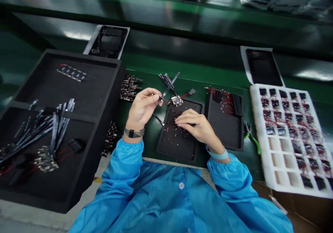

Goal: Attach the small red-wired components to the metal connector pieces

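My left hand (pixel 143 106) is closed, thumb and forefinger pinching the dark end of a flat flex cable (pixel 170 84). Beside the fingertips lies a small circuit board (pixel 177 101) with red wires running to a grey connector (pixel 192 92). Low over a shallow black tray (pixel 163 146), my right hand (pixel 194 122) has its fingertips pressed together among loose thin wires (pixel 173 130) with tiny light ends. What those fingertips hold, if anything, is too small to make out. Another flex cable end (pixel 158 119) sticks out below my left hand.
A large black bin (pixel 104 122) at left holds flex cables and boards. Bundled components (pixel 128 87) stand beside it. Right of the tray are a second black tray (pixel 225 132), green-handled pliers (pixel 252 137) and a white foam tray (pixel 269 177) of wired black parts. A shelf (pixel 156 9) spans the back.
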{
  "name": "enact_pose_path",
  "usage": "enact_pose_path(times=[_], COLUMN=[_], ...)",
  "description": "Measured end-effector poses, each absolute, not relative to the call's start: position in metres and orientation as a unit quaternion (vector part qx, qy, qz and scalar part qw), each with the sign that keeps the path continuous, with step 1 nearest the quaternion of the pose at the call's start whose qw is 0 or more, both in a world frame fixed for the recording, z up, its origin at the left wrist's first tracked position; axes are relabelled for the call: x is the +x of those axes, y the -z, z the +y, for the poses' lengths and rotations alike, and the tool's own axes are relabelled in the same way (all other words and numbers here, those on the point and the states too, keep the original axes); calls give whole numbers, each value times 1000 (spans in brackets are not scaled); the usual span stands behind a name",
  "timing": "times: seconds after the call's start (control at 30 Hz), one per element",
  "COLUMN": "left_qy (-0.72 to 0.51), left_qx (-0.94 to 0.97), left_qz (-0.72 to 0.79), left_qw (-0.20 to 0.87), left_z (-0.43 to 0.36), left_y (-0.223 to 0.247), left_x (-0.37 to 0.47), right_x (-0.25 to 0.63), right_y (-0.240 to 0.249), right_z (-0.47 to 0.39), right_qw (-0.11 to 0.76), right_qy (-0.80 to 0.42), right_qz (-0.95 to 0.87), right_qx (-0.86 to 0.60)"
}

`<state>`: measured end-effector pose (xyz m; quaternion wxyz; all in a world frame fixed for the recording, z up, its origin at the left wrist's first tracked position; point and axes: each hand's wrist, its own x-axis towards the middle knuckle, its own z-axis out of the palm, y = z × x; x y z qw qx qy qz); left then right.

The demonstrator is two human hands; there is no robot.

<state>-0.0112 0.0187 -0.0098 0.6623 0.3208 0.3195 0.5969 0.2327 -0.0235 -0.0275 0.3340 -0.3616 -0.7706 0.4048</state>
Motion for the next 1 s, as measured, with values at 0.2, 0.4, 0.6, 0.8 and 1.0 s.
enact_pose_path(times=[0.2, 0.4, 0.6, 0.8, 1.0], left_qy=[-616, -622, -595, -621, -610], left_qx=[333, 331, 353, 343, 387], left_qz=[316, 351, 380, 369, 353], left_qw=[640, 616, 614, 601, 594], left_z=[17, 18, 15, 16, 12], left_y=[12, 13, 10, 11, 10], left_x=[-8, -6, -1, -4, -8], right_x=[231, 231, 232, 234, 251], right_y=[20, 20, 14, 13, 5], right_z=[-27, -28, -31, -34, -33], right_qw=[404, 446, 468, 452, 476], right_qy=[-539, -555, -530, -540, -526], right_qz=[-577, -519, -525, -548, -536], right_qx=[-462, -472, -474, -451, -458])
